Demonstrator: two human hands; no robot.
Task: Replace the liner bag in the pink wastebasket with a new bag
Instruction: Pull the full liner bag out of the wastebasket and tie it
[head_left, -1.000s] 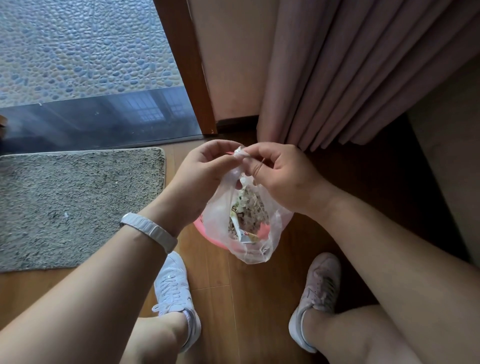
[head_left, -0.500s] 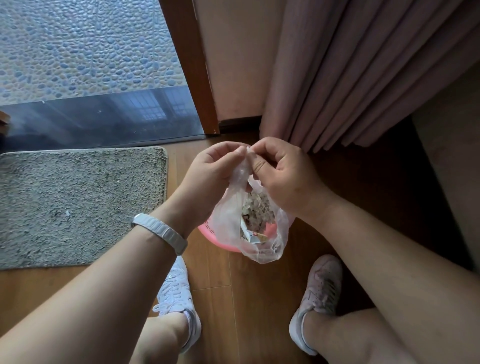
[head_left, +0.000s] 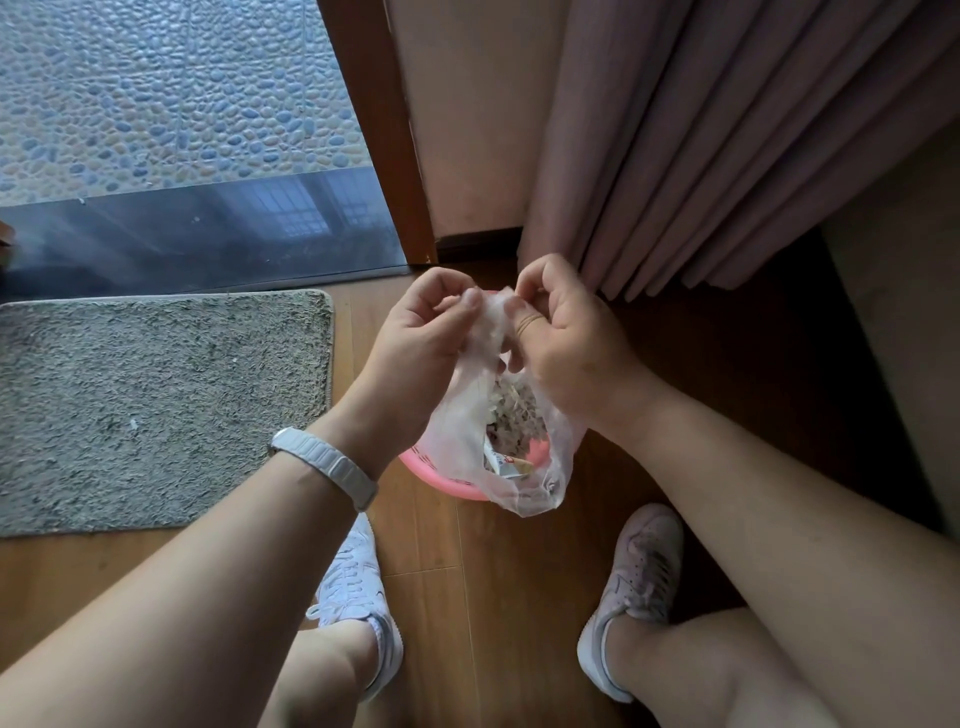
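The liner bag (head_left: 470, 441), clear and holding trash, hangs just above the pink wastebasket (head_left: 441, 475) on the wood floor (head_left: 447, 597). The left hand (head_left: 415, 343) and right hand (head_left: 563, 338) both pinch its gathered top, close together.

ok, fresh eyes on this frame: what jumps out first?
Dead centre, the left hand and right hand pinch the gathered top of a clear liner bag full of trash, each grip shut on the plastic. Under the bag, a sliver of the pink wastebasket shows on the wood floor. A grey mat fills the left, pink curtains the upper right.
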